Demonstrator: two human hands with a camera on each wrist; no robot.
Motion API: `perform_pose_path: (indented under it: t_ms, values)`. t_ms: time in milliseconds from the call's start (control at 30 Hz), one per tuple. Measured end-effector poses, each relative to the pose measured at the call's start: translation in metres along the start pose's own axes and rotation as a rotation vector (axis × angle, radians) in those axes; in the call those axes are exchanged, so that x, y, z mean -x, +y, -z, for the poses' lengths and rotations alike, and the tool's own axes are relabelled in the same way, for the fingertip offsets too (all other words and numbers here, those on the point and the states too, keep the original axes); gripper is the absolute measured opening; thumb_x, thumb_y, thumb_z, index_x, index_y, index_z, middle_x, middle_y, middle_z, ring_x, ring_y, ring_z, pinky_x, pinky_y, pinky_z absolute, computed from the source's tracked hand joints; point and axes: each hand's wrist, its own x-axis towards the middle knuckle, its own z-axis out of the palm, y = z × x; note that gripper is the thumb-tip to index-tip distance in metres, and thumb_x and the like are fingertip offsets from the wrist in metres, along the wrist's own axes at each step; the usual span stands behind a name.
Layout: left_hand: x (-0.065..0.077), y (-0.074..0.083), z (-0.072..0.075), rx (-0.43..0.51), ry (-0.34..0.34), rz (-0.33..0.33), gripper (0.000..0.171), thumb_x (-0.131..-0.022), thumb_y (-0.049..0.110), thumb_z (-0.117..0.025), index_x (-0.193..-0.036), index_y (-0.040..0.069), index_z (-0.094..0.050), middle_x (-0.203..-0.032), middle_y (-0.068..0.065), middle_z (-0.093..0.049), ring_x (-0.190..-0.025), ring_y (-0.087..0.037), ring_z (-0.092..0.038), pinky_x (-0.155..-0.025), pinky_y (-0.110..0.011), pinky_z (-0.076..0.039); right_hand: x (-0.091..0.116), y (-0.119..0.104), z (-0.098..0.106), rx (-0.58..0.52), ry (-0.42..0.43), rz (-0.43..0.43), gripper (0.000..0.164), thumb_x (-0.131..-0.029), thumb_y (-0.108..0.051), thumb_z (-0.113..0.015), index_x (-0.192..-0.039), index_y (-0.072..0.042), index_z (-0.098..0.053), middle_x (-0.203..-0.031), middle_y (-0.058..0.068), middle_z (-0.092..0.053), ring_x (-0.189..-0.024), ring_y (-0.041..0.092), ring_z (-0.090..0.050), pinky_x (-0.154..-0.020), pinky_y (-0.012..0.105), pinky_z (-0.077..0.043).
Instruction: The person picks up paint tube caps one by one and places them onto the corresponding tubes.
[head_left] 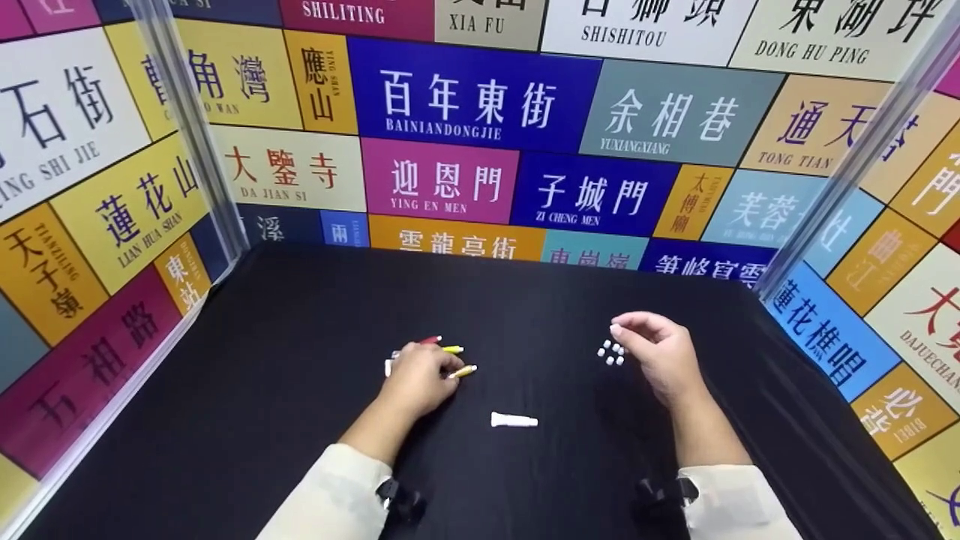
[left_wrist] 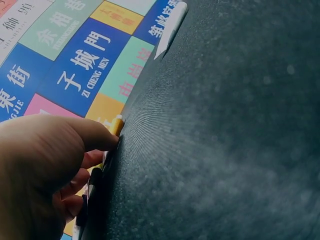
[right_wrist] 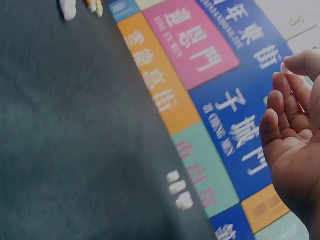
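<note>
In the head view my right hand [head_left: 666,360] pinches a small white piece [head_left: 616,329], like a little cap, between thumb and fingertips, raised over the table. Several similar white pieces [head_left: 610,352] lie just left of it. Over on the left, my left hand [head_left: 421,379] covers a group of slim coloured tubes, its thumb and fingers gripping a yellow tube [head_left: 465,371] with a white tip. A brighter yellow tube [head_left: 452,349] and a red one [head_left: 430,340] poke out beyond the knuckles. Between the hands lies a small white tube [head_left: 514,421].
A black cloth [head_left: 555,480] covers the table. Panels with coloured street-name signs [head_left: 480,97] enclose its back and sides, with clear corner posts [head_left: 832,157]. Both wrists carry black straps over light sleeves [head_left: 731,499].
</note>
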Motion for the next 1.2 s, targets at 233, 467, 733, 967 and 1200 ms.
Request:
perform_pose_path:
  t_ms: [233,467,733,967,1200]
  values:
    - [0.000,0.002,0.000,-0.005,0.016,-0.009,0.013,-0.084,0.017,-0.083,-0.094,0.024,-0.086,-0.091,0.007,-0.083,-0.094,-0.035,-0.068,-0.083,-0.051,-0.052,0.010,-0.031,-0.010,-0.025,-0.046,0.076,0.015,-0.093,0.005,-0.076,-0.107,0.012,-0.074,-0.092,-0.003,-0.079,-0.081,0.010,-0.071,-0.075,0.020,-0.060]
    - [-0.003,0.006,0.006,0.031,0.028,-0.028,0.015,-0.086,0.015,-0.081,-0.100,0.020,-0.085,-0.094,0.002,-0.080,-0.090,-0.029,-0.069,-0.088,-0.047,-0.053,0.022,-0.056,-0.018,-0.098,-0.104,0.170,0.013,-0.090,0.012,-0.075,-0.103,0.013,-0.073,-0.091,0.000,-0.078,-0.079,0.010,-0.071,-0.073,0.020,-0.059]
    - [-0.005,0.026,0.027,0.131,0.057,-0.056,0.016,-0.092,0.014,-0.079,-0.107,0.015,-0.084,-0.107,-0.004,-0.079,-0.100,-0.027,-0.073,-0.095,-0.046,-0.058,0.036,-0.083,-0.025,-0.141,-0.191,0.317,0.012,-0.089,0.015,-0.073,-0.101,0.013,-0.072,-0.095,0.003,-0.077,-0.077,0.013,-0.071,-0.071,0.020,-0.059]
    - [-0.004,0.049,0.051,0.168,0.104,-0.102,0.021,-0.096,0.016,-0.077,-0.116,0.019,-0.082,-0.112,-0.001,-0.078,-0.104,-0.024,-0.073,-0.099,-0.043,-0.058,0.047,-0.102,-0.027,-0.133,-0.247,0.397,0.015,-0.086,0.022,-0.071,-0.099,0.013,-0.072,-0.097,0.002,-0.076,-0.081,0.012,-0.073,-0.072,0.020,-0.061]
    - [0.001,0.071,0.071,0.185,0.169,-0.132,0.022,-0.098,0.016,-0.076,-0.119,0.020,-0.081,-0.113,0.000,-0.077,-0.104,-0.024,-0.070,-0.099,-0.043,-0.057,0.059,-0.118,-0.031,-0.184,-0.282,0.541,0.018,-0.084,0.024,-0.070,-0.097,0.012,-0.071,-0.098,0.009,-0.074,-0.086,0.019,-0.068,-0.073,0.019,-0.059]
